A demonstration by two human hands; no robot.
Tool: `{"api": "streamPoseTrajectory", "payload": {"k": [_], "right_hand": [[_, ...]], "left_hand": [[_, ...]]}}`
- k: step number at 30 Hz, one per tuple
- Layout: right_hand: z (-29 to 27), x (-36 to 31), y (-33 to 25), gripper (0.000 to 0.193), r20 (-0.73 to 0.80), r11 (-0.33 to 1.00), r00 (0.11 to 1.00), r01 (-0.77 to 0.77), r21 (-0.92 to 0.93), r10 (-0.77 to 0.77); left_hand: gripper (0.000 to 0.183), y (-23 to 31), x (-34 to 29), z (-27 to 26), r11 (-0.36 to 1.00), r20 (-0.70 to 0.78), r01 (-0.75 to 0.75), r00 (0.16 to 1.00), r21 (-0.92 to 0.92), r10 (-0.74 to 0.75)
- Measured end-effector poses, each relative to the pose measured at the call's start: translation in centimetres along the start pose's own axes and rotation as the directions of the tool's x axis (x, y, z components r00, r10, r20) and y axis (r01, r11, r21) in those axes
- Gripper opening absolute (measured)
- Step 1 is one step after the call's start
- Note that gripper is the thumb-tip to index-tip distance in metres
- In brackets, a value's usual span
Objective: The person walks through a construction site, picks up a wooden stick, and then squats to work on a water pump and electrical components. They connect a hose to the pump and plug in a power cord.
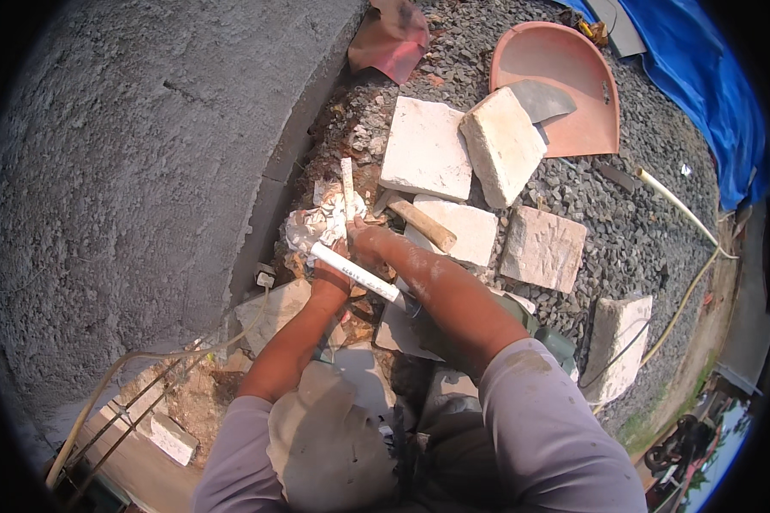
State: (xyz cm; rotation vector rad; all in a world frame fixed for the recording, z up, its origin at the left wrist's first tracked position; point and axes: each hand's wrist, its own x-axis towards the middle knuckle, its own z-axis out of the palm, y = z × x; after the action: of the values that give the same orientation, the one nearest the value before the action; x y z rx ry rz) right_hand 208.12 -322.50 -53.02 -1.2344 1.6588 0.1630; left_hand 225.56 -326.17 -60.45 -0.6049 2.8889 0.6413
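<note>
My left hand (330, 272) reaches down to the ground beside the wall, partly covered by a white plastic pipe (357, 274) that slants across it. The pipe's lower right end goes behind my right forearm. My right hand (366, 241) is bent closed right beside the left one, its fingertips at the lower end of a narrow pale speckled stick (347, 181). What the fingers grip is hidden. Crumpled white wrapping (321, 224) lies just beyond both hands. A hammer's wooden handle (423, 224) rests on a stone slab close to my right forearm.
A rough grey wall (162, 128) rises on the left. Pale stone blocks (426, 147) lie across grey gravel (650, 214). Farther back are an orange scoop-shaped pan (565, 64) and a blue tarp (701, 77). A beige hose (120, 363) curves at lower left, beside thin metal rods (137, 419).
</note>
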Motion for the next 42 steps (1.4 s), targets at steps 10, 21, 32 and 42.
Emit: {"api": "streamPoseTrajectory", "payload": {"k": [10,21,32,42], "right_hand": [[-11.7,-8.0,-0.3,0.042,-0.109,0.961,0.962,0.235,-0.146,-0.252],[-7.5,-30.9,5.5,0.038,-0.602,0.881,0.787,0.182,0.438,0.137],[8.5,-43.4,-3.0,0.045,-0.101,-0.018,0.707,0.159,0.987,0.7],[7.1,-35.0,-5.7,0.015,0.272,-0.873,0.836,0.487,0.031,0.476]], "left_hand": [[0.072,1.8,-1.1,-5.1,0.998,0.207,-0.049,0.977,0.027,0.042],[0.035,4.0,-4.8,-12.3,0.891,0.385,0.291,0.911,-0.348,-0.147],[0.032,10.1,-9.4,-23.2,0.759,0.549,0.451,0.823,-0.469,-0.15],[0.033,19.4,-19.3,-40.4,0.826,0.522,0.414,0.835,-0.383,-0.177]]}}
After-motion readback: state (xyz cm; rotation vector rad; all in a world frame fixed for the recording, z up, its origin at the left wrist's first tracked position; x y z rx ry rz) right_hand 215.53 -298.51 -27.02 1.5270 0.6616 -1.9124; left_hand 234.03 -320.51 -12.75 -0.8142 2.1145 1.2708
